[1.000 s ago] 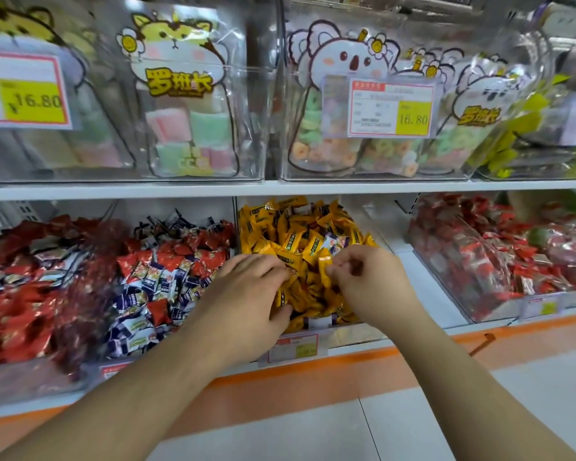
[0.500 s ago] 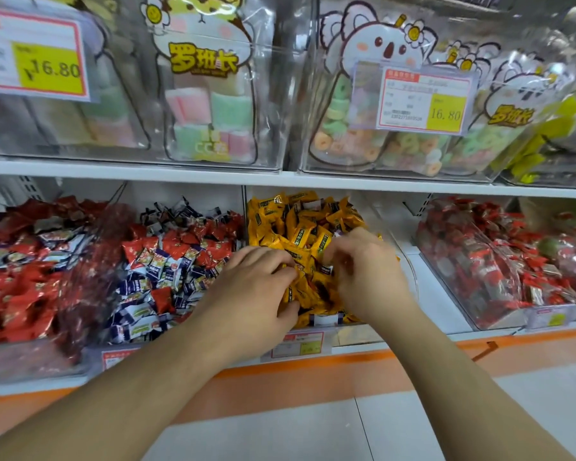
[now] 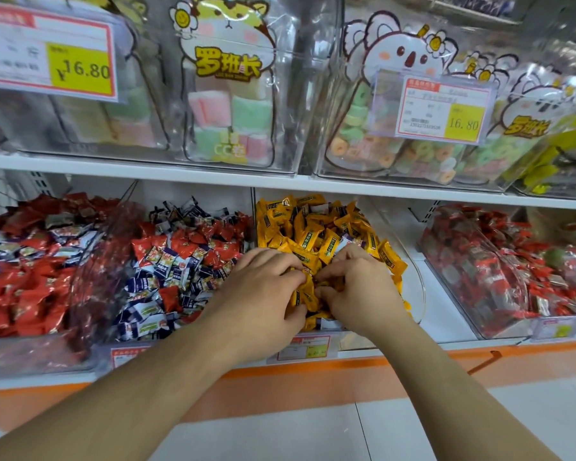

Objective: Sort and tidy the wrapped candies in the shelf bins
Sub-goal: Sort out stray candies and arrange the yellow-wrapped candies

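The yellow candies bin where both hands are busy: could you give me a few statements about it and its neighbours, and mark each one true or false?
1. Both hands are in the yellow candies. True: the left hand and the right hand have their fingers curled into the pile.
2. The bin just left of the yellow one holds only green candies. False: it holds red and blue-white candies.
3. The price tag at upper left reads 16.80. True.
4. The right hand is resting on the shelf edge. False: it is down in the yellow pile.
5. The upper shelf holds bags with cartoon animals. True.
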{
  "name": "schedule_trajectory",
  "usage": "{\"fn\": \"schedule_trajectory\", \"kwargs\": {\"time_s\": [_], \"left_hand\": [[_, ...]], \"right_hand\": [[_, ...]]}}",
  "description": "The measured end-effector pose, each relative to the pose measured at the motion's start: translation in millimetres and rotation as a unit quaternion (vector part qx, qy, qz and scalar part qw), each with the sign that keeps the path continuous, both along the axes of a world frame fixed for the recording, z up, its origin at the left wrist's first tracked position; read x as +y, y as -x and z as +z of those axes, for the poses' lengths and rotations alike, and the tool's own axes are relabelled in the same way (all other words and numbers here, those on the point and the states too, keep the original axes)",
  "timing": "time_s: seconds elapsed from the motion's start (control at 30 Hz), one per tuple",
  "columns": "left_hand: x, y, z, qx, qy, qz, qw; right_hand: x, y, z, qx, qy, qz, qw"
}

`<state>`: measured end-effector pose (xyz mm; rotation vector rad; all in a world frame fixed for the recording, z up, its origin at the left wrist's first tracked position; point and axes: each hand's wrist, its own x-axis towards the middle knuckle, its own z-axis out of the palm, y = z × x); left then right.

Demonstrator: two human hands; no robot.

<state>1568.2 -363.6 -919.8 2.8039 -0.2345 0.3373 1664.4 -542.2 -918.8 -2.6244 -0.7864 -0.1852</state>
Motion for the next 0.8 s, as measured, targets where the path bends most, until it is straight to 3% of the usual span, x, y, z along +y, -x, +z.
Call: {"fn": "schedule_trajectory", "kwargs": {"time_s": [0.33,0.57,0.7,0.8], "left_hand": [[-1,1,1,-0.004,0.006,0.002,1.0],[-2,-1,5,0.012,0.008,0.006,1.0],[-3,0,21,0.051,0.108,0.019,0.993],[-1,7,35,0.011,0.2,0.048,0.979]], "right_hand": [[2,1,-8,-0.011,-0.024,-0.045,0.999],[-15,0,9,0.036,-0.191,-0.068,0.979],[-15,10,32,0.126,-0.313,-0.085,0.938],[-9,25,50,0.182,-0.353,-0.033,0.917]]}}
